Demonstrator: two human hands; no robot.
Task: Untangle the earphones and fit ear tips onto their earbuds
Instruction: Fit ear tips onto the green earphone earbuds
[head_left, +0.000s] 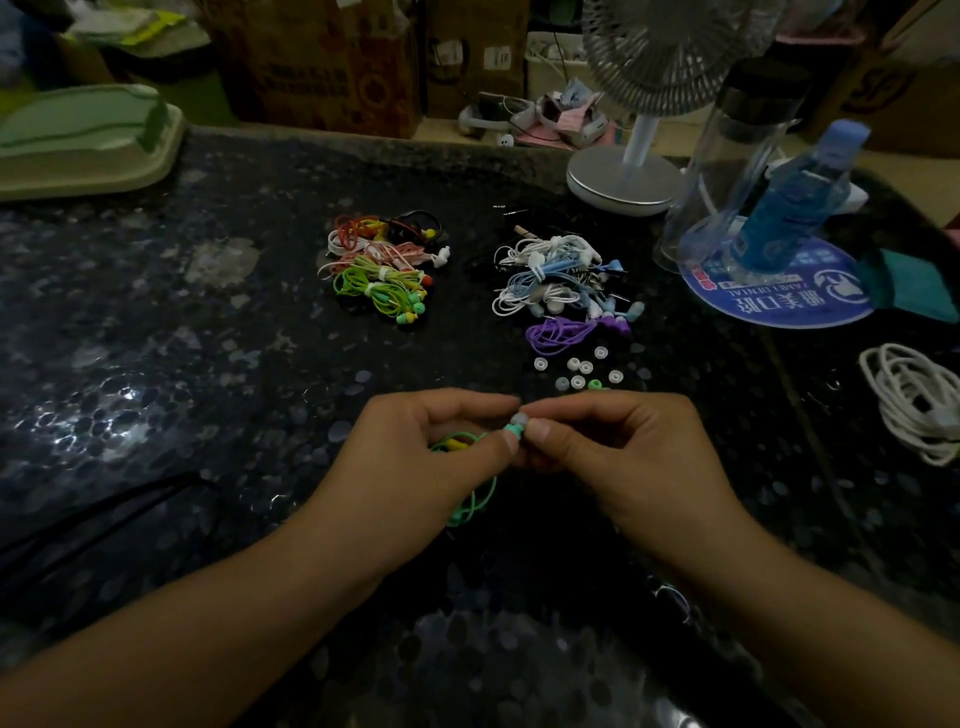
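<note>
Item: green earphones (470, 499), cord hanging in loops under the left hand (426, 457), low over the dark speckled table (156, 364). The left hand is pinching the green earbud (513, 430) between thumb and forefinger; the rest of the cord is gathering in its palm.

Item: pale ear tip (519, 419), sitting at the earbud's end. The right hand (618, 441) is pinching it with fingertips curled in, meeting the left hand's fingers.

Step in hand, by my reading: the tip is being pushed onto the earbud. Whether it is seated fully I cannot tell; the fingers are covering the joint.

Stock: loose ear tips (579, 370) lying scattered just beyond the hands. Purple earphones (563, 335) lying beside them, with a white and blue heap (556, 278) behind. Bundled coloured sets (384, 270) lying apart to the left.

Next move, likely: pressing and twisting until the tip's collar grips the nozzle, then finding the second earbud and picking another loose tip.
</note>
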